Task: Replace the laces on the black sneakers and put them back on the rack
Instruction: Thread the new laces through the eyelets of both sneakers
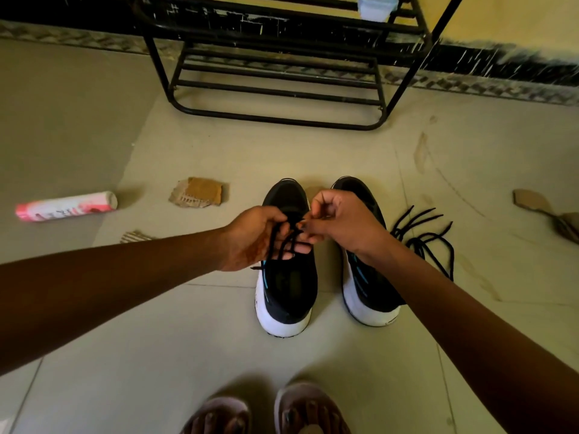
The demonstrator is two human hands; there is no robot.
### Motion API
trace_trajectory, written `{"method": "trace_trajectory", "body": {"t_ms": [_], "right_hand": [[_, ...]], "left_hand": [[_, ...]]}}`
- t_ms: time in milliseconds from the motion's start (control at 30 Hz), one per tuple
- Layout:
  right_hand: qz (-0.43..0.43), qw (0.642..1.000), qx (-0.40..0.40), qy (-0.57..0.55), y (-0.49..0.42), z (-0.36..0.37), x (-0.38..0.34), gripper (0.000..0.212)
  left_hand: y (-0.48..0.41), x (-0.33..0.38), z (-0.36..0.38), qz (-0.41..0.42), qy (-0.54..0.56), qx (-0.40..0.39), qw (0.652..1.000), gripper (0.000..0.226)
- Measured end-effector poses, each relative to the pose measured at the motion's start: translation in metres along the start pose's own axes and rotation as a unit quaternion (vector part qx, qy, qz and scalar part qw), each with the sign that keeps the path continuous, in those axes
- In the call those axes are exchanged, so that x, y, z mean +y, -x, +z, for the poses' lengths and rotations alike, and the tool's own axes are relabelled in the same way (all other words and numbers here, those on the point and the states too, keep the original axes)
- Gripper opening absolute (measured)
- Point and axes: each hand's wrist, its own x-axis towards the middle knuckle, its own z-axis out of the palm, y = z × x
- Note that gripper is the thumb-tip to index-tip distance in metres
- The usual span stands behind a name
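Two feet in pale sandals (310, 408) are standing at the bottom edge of the view on the tiled floor (156, 339). Both arms are reaching forward over a pair of black sneakers with white soles, which are sitting side by side on the floor in front of the black metal rack (275, 89). The left hand (253, 236) is hovering above the left-side sneaker (286, 296), its fingers curling under several strands of a black lace (283, 242). The right hand (338, 223), fingers curled in, is pinching that same lace at the left fingertips, partly covering the right-side sneaker (369, 296). Loose black laces (429, 236) are lying just beside that shoe. A pink tube (65, 205) and a cardboard scrap (197, 192) are lying further left.
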Motion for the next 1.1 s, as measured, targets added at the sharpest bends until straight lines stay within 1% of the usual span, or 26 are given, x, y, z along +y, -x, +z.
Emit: {"method": "trace_trajectory", "body": {"t_ms": [100, 200, 300, 367, 433, 500, 533, 567, 667, 700, 767, 833, 967, 1033, 1100], "right_hand": [[0.004, 1.0, 0.023, 0.011, -0.004, 0.002, 0.005, 0.032], [-0.002, 0.998, 0.031, 0.055, -0.007, 0.002, 0.006, 0.03], [0.004, 0.998, 0.02, 0.06, -0.006, 0.001, 0.006, 0.024], [0.007, 0.998, 0.012, 0.06, -0.005, 0.002, 0.006, 0.021], [0.003, 0.998, 0.011, 0.061, -0.004, 0.002, 0.006, 0.021], [-0.002, 0.998, 0.013, 0.06, -0.004, 0.002, 0.006, 0.021], [-0.005, 0.998, 0.015, 0.061, -0.004, 0.002, 0.007, 0.021], [-0.009, 0.998, 0.017, 0.063, -0.005, 0.002, 0.008, 0.022], [-0.018, 0.997, 0.021, 0.072, -0.006, 0.003, 0.012, 0.024], [-0.021, 0.997, 0.021, 0.075, -0.007, 0.003, 0.013, 0.025], [-0.028, 0.996, 0.021, 0.085, -0.008, 0.003, 0.015, 0.026], [-0.035, 0.994, 0.027, 0.098, -0.009, 0.002, 0.017, 0.026], [-0.036, 0.993, 0.045, 0.1, -0.011, -0.003, 0.021, 0.027], [-0.033, 0.994, 0.044, 0.099, -0.01, -0.003, 0.022, 0.026], [-0.031, 0.994, 0.039, 0.099, -0.01, -0.001, 0.023, 0.027]], "left_hand": [[0.001, -0.002, 0.004, 0.021, -0.08, -0.003, 0.997, 0.04], [0.002, -0.005, 0.004, 0.06, -0.196, -0.003, 0.979, 0.03], [0.003, -0.005, 0.002, 0.13, -0.315, 0.042, 0.939, 0.017], [0.001, -0.007, 0.001, 0.177, -0.363, 0.089, 0.91, 0.012], [-0.001, -0.009, -0.001, 0.21, -0.392, 0.131, 0.886, 0.014], [-0.001, -0.012, 0.0, 0.24, -0.435, 0.161, 0.853, 0.018], [0.0, -0.013, 0.0, 0.254, -0.443, 0.174, 0.842, 0.019], [0.0, -0.014, -0.001, 0.262, -0.439, 0.186, 0.839, 0.021], [0.001, -0.014, -0.003, 0.258, -0.406, 0.206, 0.852, 0.032], [0.0, -0.013, -0.003, 0.248, -0.398, 0.203, 0.859, 0.035], [-0.001, -0.011, -0.002, 0.224, -0.365, 0.186, 0.884, 0.044], [-0.002, -0.008, -0.002, 0.209, -0.335, 0.159, 0.905, 0.047], [0.0, 0.002, -0.006, 0.199, -0.347, 0.093, 0.912, 0.037], [0.002, 0.009, -0.01, 0.188, -0.374, 0.059, 0.906, 0.037], [0.005, 0.016, -0.015, 0.181, -0.413, 0.032, 0.892, 0.04]]}}
